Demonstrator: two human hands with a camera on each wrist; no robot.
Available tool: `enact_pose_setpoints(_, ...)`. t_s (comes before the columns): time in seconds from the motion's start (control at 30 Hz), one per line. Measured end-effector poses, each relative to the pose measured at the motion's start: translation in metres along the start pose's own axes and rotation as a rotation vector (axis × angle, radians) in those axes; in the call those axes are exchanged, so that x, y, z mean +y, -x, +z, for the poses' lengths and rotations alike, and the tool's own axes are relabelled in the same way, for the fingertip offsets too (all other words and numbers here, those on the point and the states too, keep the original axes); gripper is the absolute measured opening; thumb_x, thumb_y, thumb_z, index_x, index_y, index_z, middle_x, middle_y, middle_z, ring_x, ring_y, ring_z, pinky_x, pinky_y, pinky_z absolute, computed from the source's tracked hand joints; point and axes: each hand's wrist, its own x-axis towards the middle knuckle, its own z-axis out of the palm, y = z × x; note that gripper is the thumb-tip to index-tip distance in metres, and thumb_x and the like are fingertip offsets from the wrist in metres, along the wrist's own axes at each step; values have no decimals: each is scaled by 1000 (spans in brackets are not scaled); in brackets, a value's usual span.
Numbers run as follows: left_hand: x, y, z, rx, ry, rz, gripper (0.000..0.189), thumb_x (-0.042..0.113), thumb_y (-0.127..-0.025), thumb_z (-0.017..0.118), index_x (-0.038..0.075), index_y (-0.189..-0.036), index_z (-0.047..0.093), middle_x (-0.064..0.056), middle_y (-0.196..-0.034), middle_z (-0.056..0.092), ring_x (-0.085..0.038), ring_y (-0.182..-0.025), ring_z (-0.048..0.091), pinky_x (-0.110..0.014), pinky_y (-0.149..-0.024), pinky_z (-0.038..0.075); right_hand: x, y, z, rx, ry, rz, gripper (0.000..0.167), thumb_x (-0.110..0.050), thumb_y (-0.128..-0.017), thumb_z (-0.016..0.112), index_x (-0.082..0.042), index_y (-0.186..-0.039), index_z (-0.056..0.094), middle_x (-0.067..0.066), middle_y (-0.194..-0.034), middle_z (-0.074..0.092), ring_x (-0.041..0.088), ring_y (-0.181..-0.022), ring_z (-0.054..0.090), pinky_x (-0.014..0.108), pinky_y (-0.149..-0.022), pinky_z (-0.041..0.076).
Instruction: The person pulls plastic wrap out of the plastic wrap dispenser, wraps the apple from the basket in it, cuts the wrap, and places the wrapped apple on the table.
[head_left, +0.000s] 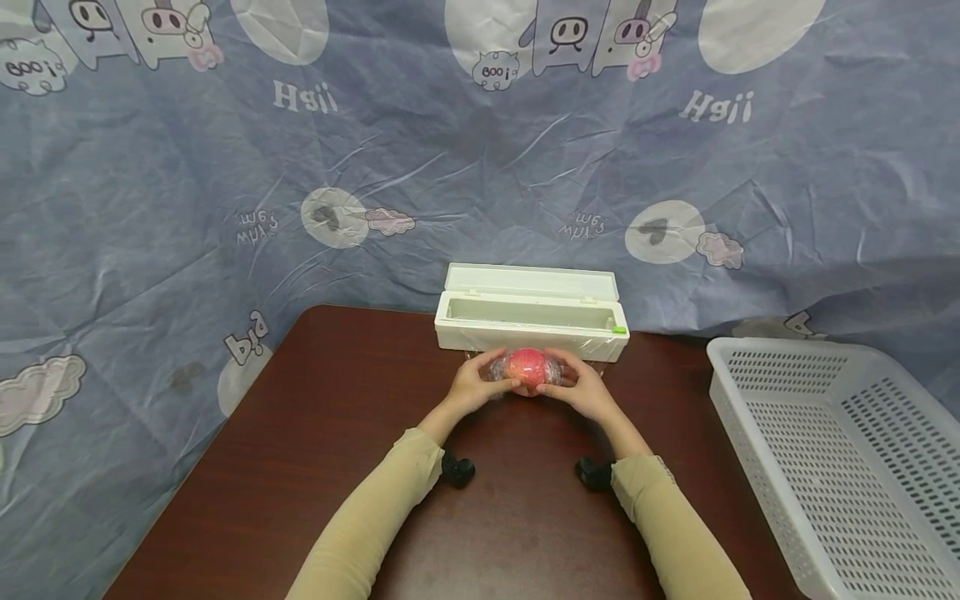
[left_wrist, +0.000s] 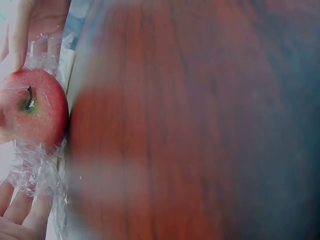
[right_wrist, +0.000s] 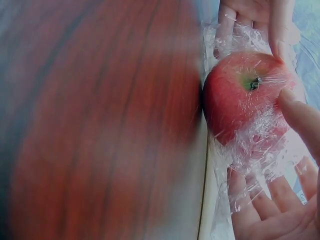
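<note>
A red apple (head_left: 527, 367), stem side showing in the wrist views, is partly covered in crinkled cling film (right_wrist: 260, 142). My left hand (head_left: 474, 386) and right hand (head_left: 590, 392) grip it from either side, thumbs at its near side and fingers spread behind the bunched film. Both thumb tips press on the apple's skin in the right wrist view. Directly behind the apple stands a long white cling film box (head_left: 525, 337), its lid (head_left: 532, 282) raised. Clear film hangs over the front of that box, close behind my fingers.
On the right stands a white perforated plastic basket (head_left: 765, 475). The dark reddish-brown table (head_left: 315, 417) ends at the back against a grey-blue printed cloth (head_left: 405, 167). A small green piece (head_left: 619, 330) sits at the box's right end.
</note>
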Motion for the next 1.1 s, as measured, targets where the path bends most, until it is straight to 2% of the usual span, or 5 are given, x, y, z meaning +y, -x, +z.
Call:
enact_pose_setpoints(0.23, 29, 19, -4, -16, 31, 30, 52, 9, -78, 77, -1, -125, 58, -19, -125, 57, -32, -117, 50, -45, -97, 40, 25, -2, 4, 14, -49, -7, 63, -2, -77, 76, 2, -133, 47, 24, -133, 46, 41, -112, 52, 44, -90, 46)
enact_pose_setpoints(0.47, -3, 14, 5, 18, 115, 43, 50, 14, -75, 80, 6, -122, 63, -11, -122, 61, -21, -104, 53, -40, -86, 47, 35, 4, 8, 39, -34, 15, 63, -13, -75, 80, -7, -131, 52, 17, -130, 50, 34, -107, 57, 37, -86, 50)
enact_pose_setpoints(0.63, 1, 22, 6, 37, 114, 37, 49, 15, -75, 81, 8, -120, 65, -8, -119, 63, -15, -101, 54, -35, -85, 48, 33, 9, 10, 44, -31, 4, 62, -15, -75, 80, -8, -130, 53, 16, -131, 49, 34, -109, 55, 40, -87, 49)
enact_pose_setpoints(0.87, 31, 40, 0, 23, 107, 73, 48, 6, -76, 78, -4, -120, 61, -20, -119, 60, -29, -99, 56, -40, -80, 50, 32, 16, 14, 48, -63, -3, 61, -10, -76, 78, -6, -131, 52, 18, -132, 48, 32, -108, 56, 35, -85, 50)
enact_pose_setpoints(1.1, 15, 39, 3, 36, 170, -9, 47, 12, -75, 80, 5, -119, 65, -15, -117, 62, -11, -70, 61, -21, -59, 51, 12, 29, 19, 35, -146, 33, 61, -3, -77, 76, -1, -131, 49, 26, -124, 51, 35, -103, 58, 25, -70, 52)
